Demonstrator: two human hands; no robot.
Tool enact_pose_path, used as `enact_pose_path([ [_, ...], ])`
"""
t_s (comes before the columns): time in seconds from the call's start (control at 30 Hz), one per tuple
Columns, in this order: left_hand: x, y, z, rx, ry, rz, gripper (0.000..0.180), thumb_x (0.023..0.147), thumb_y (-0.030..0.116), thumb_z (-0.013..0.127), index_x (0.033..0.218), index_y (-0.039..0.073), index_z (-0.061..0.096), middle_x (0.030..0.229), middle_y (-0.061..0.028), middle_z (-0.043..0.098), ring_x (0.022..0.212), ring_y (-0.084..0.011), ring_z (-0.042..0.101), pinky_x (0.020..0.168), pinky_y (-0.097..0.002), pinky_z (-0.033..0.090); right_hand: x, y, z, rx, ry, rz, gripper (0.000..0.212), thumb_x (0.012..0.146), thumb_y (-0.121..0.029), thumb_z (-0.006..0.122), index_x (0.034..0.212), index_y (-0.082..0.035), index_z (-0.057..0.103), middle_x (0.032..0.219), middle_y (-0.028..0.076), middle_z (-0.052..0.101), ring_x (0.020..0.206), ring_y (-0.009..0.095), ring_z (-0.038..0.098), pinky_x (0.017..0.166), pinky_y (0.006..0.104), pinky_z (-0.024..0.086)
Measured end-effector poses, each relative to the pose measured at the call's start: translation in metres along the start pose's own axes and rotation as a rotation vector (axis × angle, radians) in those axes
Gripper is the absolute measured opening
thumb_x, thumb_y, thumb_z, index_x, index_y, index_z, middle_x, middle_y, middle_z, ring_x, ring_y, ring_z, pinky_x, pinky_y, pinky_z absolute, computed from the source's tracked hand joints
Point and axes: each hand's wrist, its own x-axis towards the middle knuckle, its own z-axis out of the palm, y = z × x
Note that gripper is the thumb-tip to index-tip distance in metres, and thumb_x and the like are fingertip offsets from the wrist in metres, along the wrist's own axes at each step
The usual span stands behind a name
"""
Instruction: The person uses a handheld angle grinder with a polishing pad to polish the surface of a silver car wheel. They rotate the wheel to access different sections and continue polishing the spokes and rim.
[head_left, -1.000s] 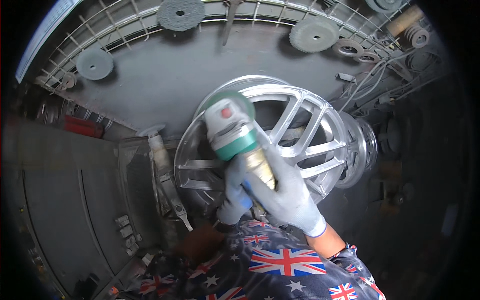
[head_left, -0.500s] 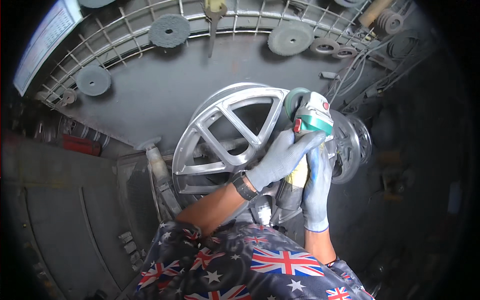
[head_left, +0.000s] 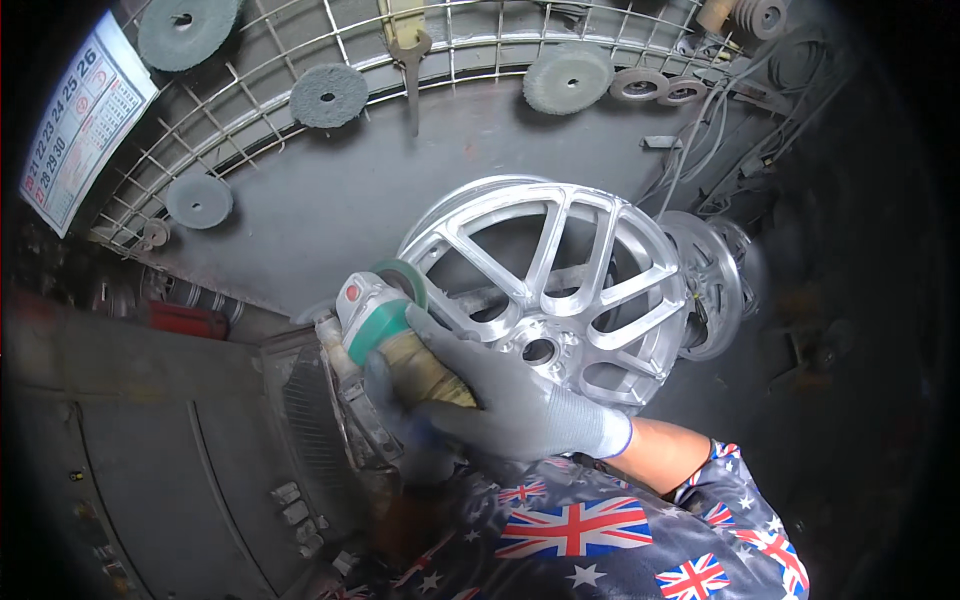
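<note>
An angle grinder [head_left: 374,318], white-headed with a green band and a tan-wrapped body, is held by both my gloved hands. My right hand [head_left: 500,398], in a grey glove, wraps over its body from the right. My left hand [head_left: 380,385] grips it from the left and below, blurred and mostly hidden. A round green-edged disc [head_left: 411,283] sits at the grinder's head, beside the left rim of a bare-metal alloy wheel [head_left: 487,262]. Whether disc and rim touch, I cannot tell. Spokes and the hub hole show to the right of my hands.
More wheels [head_left: 708,290] stand behind on the right. Abrasive discs [head_left: 568,79] and a wrench [head_left: 410,80] hang on a wire rack [head_left: 465,50] along the wall. Grey cables [head_left: 690,140] run down at the right. A printed calendar sheet [head_left: 92,125] hangs far left.
The grinder and both hands have swung from the wheel's right side to its left. My right hand now lies over the tool. The view has shifted, showing more of the wheel.
</note>
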Motion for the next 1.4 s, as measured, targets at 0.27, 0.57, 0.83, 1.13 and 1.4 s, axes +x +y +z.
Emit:
enact_pose_path([
  [0.27,0.031,-0.030,0.013,0.267,-0.336,-0.030,0.053,0.105,0.045,0.039,0.136,0.002,0.045,0.128,-0.0150,0.055,0.112,-0.0211,0.060,0.088,-0.0377,0.054,-0.017,-0.001,-0.035,-0.059,0.221,0.024,0.080,0.092,-0.017,0.066,0.156,0.002,0.022,0.143,0.028,0.047,0.133,0.034,0.048,0.108,0.0378,0.039],
  [0.57,0.037,-0.059,0.153,-0.061,-0.607,-0.697,0.039,0.103,0.034,0.055,0.118,0.000,0.063,0.105,-0.0058,0.066,0.097,-0.0123,0.064,0.087,-0.0272,0.051,-0.061,0.002,-0.079,0.454,0.775,0.065,0.066,0.098,-0.025,0.061,0.148,0.009,0.035,0.136,0.016,0.054,0.124,0.021,0.054,0.107,0.0307,0.041],
  [0.83,0.052,-0.039,0.139,0.073,-0.620,-0.644,0.040,0.106,0.031,0.048,0.132,0.001,0.053,0.116,-0.0082,0.064,0.109,-0.0149,0.063,0.096,-0.0304,0.052,-0.044,-0.008,-0.058,0.788,0.622,-0.008,0.068,0.096,-0.026,0.058,0.151,0.001,0.030,0.125,0.013,0.056,0.102,0.016,0.064,0.079,0.0274,0.057],
  [1.13,0.029,0.020,0.057,-0.049,-0.193,-0.130,0.044,0.106,0.040,0.043,0.125,0.002,0.052,0.108,-0.0131,0.063,0.089,-0.0201,0.068,0.077,-0.0340,0.059,-0.005,-0.005,-0.022,0.194,0.130,-0.108,0.072,0.099,-0.022,0.059,0.154,0.005,0.022,0.120,0.027,0.060,0.116,0.032,0.061,0.100,0.0397,0.046],
  [1.4,0.040,-0.019,0.136,0.049,-0.454,-0.331,0.040,0.105,0.037,0.048,0.123,0.002,0.052,0.105,-0.0088,0.062,0.087,-0.0170,0.067,0.075,-0.0321,0.058,-0.042,-0.015,-0.078,0.330,0.460,0.036,0.071,0.099,-0.020,0.057,0.154,0.008,0.022,0.151,0.023,0.041,0.139,0.025,0.041,0.115,0.0332,0.030],
])
